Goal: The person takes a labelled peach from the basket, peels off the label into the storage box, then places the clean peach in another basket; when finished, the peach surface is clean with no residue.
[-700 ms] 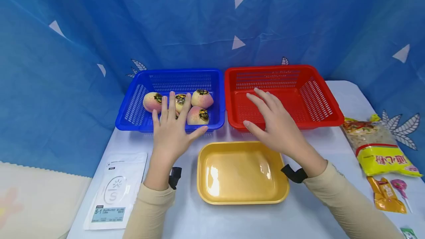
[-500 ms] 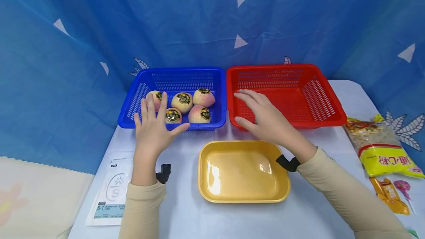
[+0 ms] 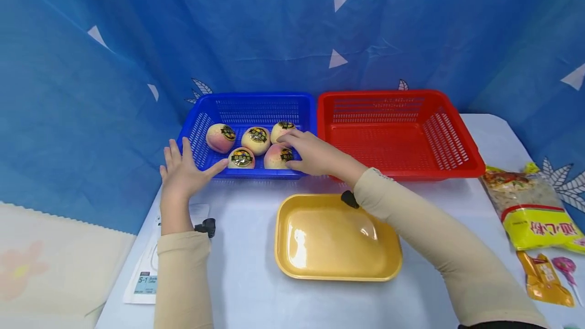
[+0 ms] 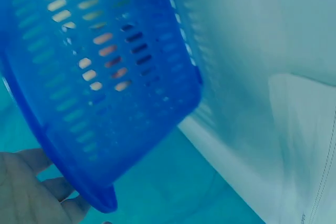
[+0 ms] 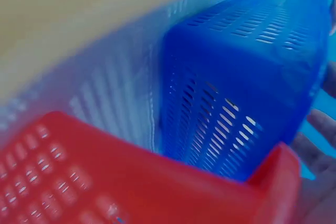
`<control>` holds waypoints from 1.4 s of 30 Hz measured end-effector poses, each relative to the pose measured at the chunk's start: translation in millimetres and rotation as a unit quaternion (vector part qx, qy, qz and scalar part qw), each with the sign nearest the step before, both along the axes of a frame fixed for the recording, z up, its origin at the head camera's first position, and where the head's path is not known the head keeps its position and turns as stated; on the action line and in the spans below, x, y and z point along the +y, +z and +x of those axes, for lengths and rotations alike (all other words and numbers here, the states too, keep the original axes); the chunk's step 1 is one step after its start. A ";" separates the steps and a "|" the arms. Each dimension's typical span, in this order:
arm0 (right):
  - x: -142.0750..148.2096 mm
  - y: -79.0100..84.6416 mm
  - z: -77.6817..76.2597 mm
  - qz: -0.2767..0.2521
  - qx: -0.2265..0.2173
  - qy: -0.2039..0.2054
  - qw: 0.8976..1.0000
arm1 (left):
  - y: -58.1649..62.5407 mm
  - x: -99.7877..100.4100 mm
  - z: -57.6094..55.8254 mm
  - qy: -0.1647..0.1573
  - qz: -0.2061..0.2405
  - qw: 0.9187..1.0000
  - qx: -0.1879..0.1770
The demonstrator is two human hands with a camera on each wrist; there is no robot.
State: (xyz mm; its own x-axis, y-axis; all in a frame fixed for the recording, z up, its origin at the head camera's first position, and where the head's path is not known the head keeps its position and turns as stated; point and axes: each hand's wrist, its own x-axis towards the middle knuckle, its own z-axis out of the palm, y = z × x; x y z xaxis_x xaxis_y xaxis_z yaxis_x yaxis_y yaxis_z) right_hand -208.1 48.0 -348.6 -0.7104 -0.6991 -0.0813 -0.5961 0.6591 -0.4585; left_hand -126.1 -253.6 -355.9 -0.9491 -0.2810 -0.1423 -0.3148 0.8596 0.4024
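Several pale yellow and pink peaches (image 3: 220,138) with dark round stickers lie in the blue basket (image 3: 260,100). My left hand (image 3: 182,176) spreads its fingers at the basket's left front corner; the left wrist view shows its fingertips by the rim. My right hand (image 3: 315,154) reaches over the basket's right front rim. Its fingers overlap the back right peach (image 3: 280,130), and its thumb is beside the front right peach (image 3: 276,157). In the right wrist view, this hand's fingers (image 5: 324,124) are spread apart and partly cut off by the frame edge.
A red basket (image 3: 475,164) stands right of the blue one. A yellow tray (image 3: 338,274) is in front. At left lies a white coffee pouch (image 3: 141,296), partly under the left arm. At right are a pasta bag (image 3: 539,217), an orange packet (image 3: 546,281) and a lollipop (image 3: 564,264).
My right hand has moved left from over the red basket to the blue basket's right end. My left hand has moved left, off the peaches, to the basket's corner. The view has shifted slightly.
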 end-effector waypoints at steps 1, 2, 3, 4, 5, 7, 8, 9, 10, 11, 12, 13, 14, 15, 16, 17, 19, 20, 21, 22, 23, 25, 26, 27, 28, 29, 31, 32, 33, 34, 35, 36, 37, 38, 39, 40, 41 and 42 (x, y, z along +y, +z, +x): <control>-3.9 -1.3 -2.8 0.010 -0.003 0.001 1.000 | -1.4 -1.7 -1.0 0.004 0.001 1.000 -0.003; -7.6 -2.6 -5.6 0.019 -0.006 0.002 1.000 | -2.6 -3.1 -1.9 0.006 0.000 1.000 -0.005; -11.0 -3.9 -8.3 0.032 -0.007 0.001 0.999 | -3.7 -4.5 -2.7 0.009 0.001 1.000 -0.008; -14.1 -5.4 -10.8 0.046 -0.007 0.002 0.999 | -4.7 -5.7 -3.5 0.011 0.001 1.000 -0.009; -16.9 -6.7 -13.1 0.060 -0.005 0.004 0.998 | -5.5 -6.6 -4.3 0.012 0.001 1.000 -0.012; -22.3 -8.5 -16.3 0.086 -0.004 0.006 0.996 | -7.0 -8.6 -5.7 0.012 0.002 1.000 -0.018; -24.8 -9.2 -17.5 0.097 -0.005 0.007 0.995 | -7.6 -9.4 -6.3 0.010 0.004 1.000 -0.022; -27.1 -9.8 -18.3 0.107 -0.006 0.008 0.994 | -8.1 -10.1 -6.8 0.009 0.007 1.000 -0.026; -29.3 -10.2 -18.9 0.113 -0.009 0.009 0.993 | -8.5 -10.7 -7.2 0.008 0.010 0.999 -0.029; -31.1 -10.3 -19.1 0.119 -0.011 0.009 0.993 | -8.7 -11.1 -7.4 0.006 0.013 0.999 -0.032; -32.9 -10.6 -19.1 0.125 -0.016 0.006 0.992 | -8.9 -11.5 -7.5 0.005 0.016 0.999 -0.034; -34.5 -11.1 -19.3 0.130 -0.019 0.005 0.991 | -9.0 -11.6 -7.5 0.005 0.019 0.999 -0.036; -36.2 -11.8 -19.5 0.134 -0.021 0.003 0.991 | -9.0 -11.7 -7.5 0.005 0.022 0.999 -0.036; -37.7 -12.5 -19.7 0.140 -0.022 0.000 0.990 | -9.0 -11.6 -7.4 0.005 0.023 0.999 -0.035; -39.1 -13.3 -20.2 0.145 -0.023 -0.004 0.989 | -9.0 -11.6 -7.4 0.004 0.024 0.999 -0.034; -40.5 -14.2 -20.7 0.149 -0.023 -0.007 0.989 | -9.0 -11.6 -7.5 0.004 0.024 0.999 -0.033; -43.6 -15.9 -21.7 0.151 -0.027 -0.010 0.988 | -9.4 -11.9 -7.8 0.003 0.024 0.999 -0.032; -44.9 -16.3 -22.1 0.152 -0.029 -0.011 0.988 | -9.6 -12.1 -8.1 0.003 0.024 0.999 -0.031; -46.1 -16.6 -22.3 0.152 -0.033 -0.013 0.988 | -9.7 -12.4 -8.4 0.003 0.023 0.999 -0.031; -47.2 -16.9 -22.8 0.152 -0.037 -0.015 0.988 | -9.8 -12.7 -8.8 0.002 0.022 0.999 -0.031; -48.2 -17.1 -23.1 0.151 -0.043 -0.016 0.987 | -9.9 -13.0 -9.3 0.002 0.022 0.999 -0.031; -49.5 -17.6 -24.2 0.154 -0.054 -0.018 0.986 | -9.9 -13.3 -10.1 0.002 0.023 0.999 -0.031; -50.0 -18.2 -24.9 0.154 -0.061 -0.018 0.986 | -9.7 -13.3 -10.3 0.002 0.024 0.999 -0.032; -50.5 -18.8 -25.7 0.153 -0.069 -0.018 0.986 | -9.6 -13.4 -10.5 0.002 0.025 0.999 -0.032; -50.9 -19.8 -26.8 0.151 -0.074 -0.014 0.986 | -9.5 -13.3 -10.4 0.002 0.025 0.999 -0.033; -51.5 -20.5 -27.6 0.145 -0.080 -0.010 0.986 | -9.2 -13.3 -10.1 0.002 0.026 0.999 -0.035; -52.5 -22.0 -28.6 0.128 -0.087 -0.002 0.988 | -8.8 -13.4 -9.4 0.003 0.026 0.999 -0.037; -52.9 -22.5 -28.8 0.118 -0.088 0.002 0.989 | -8.4 -13.4 -8.8 0.004 0.025 0.999 -0.038; -53.3 -22.7 -28.9 0.107 -0.086 0.007 0.990 | -8.2 -13.7 -8.3 0.005 0.025 0.999 -0.039; -53.5 -22.7 -29.0 0.098 -0.083 0.011 0.992 | -7.8 -13.8 -7.7 0.006 0.024 0.999 -0.040; -53.5 -22.4 -28.7 0.089 -0.080 0.014 0.993 | -7.6 -13.9 -7.2 0.006 0.024 0.999 -0.040; -53.1 -21.8 -28.3 0.083 -0.075 0.017 0.994 | -7.2 -13.9 -6.7 0.006 0.024 0.999 -0.040; -52.6 -21.2 -28.0 0.079 -0.069 0.020 0.994 | -7.1 -14.2 -6.4 0.006 0.024 0.999 -0.040; -51.5 -20.0 -27.5 0.073 -0.066 0.020 0.995 | -6.7 -14.0 -5.9 0.004 0.024 0.999 -0.041; -50.2 -18.6 -26.9 0.067 -0.063 0.019 0.996 | -6.7 -14.2 -5.7 0.003 0.025 0.999 -0.042; -48.5 -17.1 -26.4 0.062 -0.059 0.016 0.996 | -6.6 -14.2 -5.5 0.002 0.025 0.999 -0.042; -46.7 -15.6 -25.9 0.051 -0.057 0.014 0.997 | -6.6 -14.2 -5.4 0.001 0.026 0.999 -0.042; -44.8 -13.7 -25.4 0.038 -0.054 0.011 0.998 | -6.7 -14.4 -5.3 0.001 0.026 0.999 -0.043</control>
